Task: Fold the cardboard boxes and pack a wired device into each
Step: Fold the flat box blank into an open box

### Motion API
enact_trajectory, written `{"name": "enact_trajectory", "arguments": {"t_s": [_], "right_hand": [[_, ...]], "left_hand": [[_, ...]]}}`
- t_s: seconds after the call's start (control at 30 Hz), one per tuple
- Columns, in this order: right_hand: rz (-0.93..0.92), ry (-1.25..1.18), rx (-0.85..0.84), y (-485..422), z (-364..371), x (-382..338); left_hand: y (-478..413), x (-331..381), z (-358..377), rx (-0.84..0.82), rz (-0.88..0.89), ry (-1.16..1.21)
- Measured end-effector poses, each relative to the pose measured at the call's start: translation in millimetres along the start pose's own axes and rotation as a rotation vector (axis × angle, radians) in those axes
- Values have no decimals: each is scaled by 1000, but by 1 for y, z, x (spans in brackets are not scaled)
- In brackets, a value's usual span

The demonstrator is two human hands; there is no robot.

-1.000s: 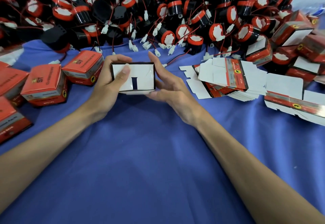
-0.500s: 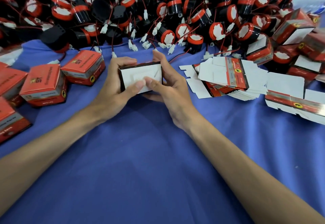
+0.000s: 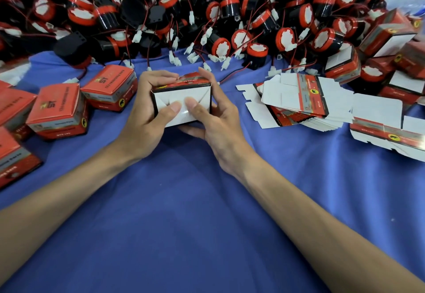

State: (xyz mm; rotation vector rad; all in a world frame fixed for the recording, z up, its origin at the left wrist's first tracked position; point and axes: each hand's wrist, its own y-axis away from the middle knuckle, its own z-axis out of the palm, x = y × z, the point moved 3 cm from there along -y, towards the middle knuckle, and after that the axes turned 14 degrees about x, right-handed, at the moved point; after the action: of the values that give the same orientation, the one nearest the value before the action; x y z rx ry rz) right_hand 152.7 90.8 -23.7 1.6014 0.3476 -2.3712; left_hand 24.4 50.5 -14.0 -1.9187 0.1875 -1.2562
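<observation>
Box (image 3: 200,95) sits at centre over the blue cloth (image 3: 207,223), gripped by left hand (image 3: 142,118) and right hand (image 3: 218,120), fingers curled round its sides; versus one second ago, the dark gap between the white end flaps is gone and both thumbs (image 3: 172,106) press them shut; judgement: this end is closing, with packing from the device pile (image 3: 218,40) next; the far end, the contents and the flap lock are hidden.

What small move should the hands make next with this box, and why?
Probably press both thumbs inward to seat the white flaps: left hand and right hand grip the cardboard box, with both thumbs on its folded white end.
</observation>
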Motion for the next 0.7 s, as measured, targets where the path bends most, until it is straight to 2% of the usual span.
{"name": "enact_trajectory", "arguments": {"t_s": [0.3,0.43,0.53,0.6,0.7], "right_hand": [[-79,67,75,-1,-1,0],[-176,189,172,-2,-2,-1],[-141,195,173,-3,-4,-2],[-70,94,161,-2,-4,-3],[1,-36,206,-4,-6,-1]], "left_hand": [[-1,1,2,-20,14,-52],[1,3,3,-19,76,-109],[0,5,1,18,117,-129],[-2,2,-2,81,80,-150],[-5,-7,-7,209,-102,-196]]}}
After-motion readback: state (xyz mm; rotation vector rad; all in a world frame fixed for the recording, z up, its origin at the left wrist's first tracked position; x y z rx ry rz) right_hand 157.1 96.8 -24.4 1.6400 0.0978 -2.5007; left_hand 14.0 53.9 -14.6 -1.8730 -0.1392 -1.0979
